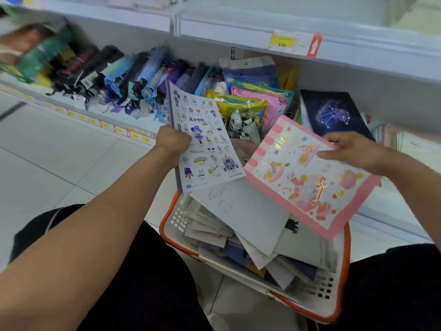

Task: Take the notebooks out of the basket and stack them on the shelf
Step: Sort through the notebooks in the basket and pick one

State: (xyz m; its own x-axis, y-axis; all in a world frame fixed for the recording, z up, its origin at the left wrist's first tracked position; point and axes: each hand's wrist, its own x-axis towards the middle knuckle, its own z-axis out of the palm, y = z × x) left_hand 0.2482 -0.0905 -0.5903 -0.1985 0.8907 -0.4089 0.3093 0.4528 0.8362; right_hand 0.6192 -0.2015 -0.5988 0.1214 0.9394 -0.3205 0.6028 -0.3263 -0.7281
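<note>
A long white store shelf (238, 37) runs across the view, and its edge strip carries a yellow price tag (282, 43) reading 8.00 beside a red arrow. On the lower level lie a row of folded umbrellas (133, 80), colourful plastic pouches (250, 101) and a dark notebook with a constellation cover (334, 113). Below, on the tiled floor between the person's knees, a white basket with an orange rim (343, 259) holds a loose heap of notebooks (238, 225). Above it, the right hand (353, 149) pinches a pink-bordered notebook (307, 180) with gold Japanese lettering, thumb on the cover. The left hand (173, 139) grips a white notebook (202, 139) printed with small purple drawings, Chinese characters and the word "Passcare".
</note>
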